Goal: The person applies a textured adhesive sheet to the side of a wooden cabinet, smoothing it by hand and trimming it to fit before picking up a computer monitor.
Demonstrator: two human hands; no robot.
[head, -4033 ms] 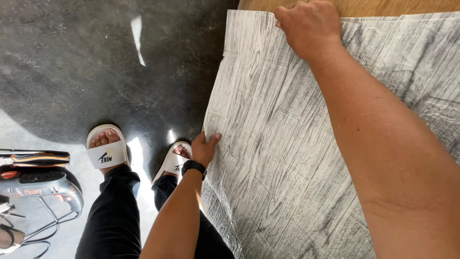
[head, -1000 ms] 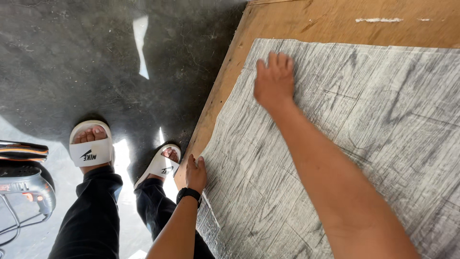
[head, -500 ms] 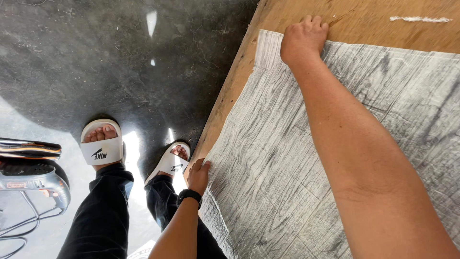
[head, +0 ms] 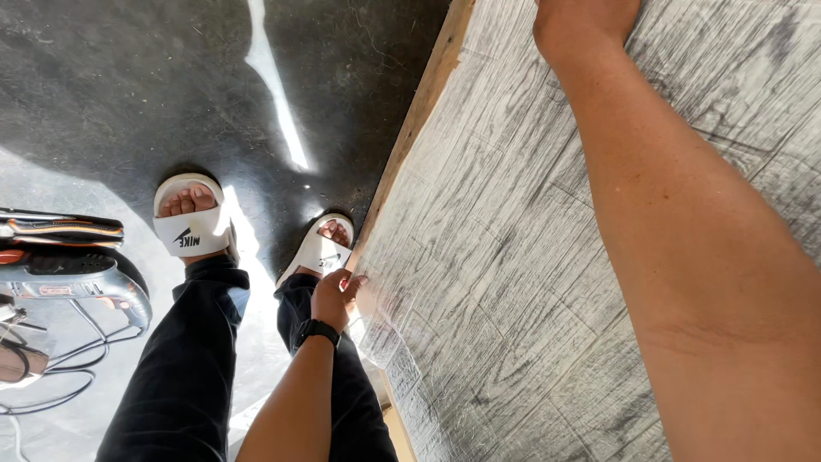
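The grey wood-grain patterned sheet (head: pixel 547 257) lies spread flat over the brown wooden table (head: pixel 425 94), its near edge along the table's rim. The left hand (head: pixel 332 295) pinches that edge, its grip closed on the sheet. The right hand (head: pixel 586 21) rests on the sheet farther away, partly out of view, so I cannot tell its grip. White slide sandals (head: pixel 190 227) stand on the dark floor (head: pixel 111 94).

A grey wood-grain sheet (head: pixel 547 257) lies flat on a brown wooden board (head: pixel 428 94), covering it nearly to its edge.
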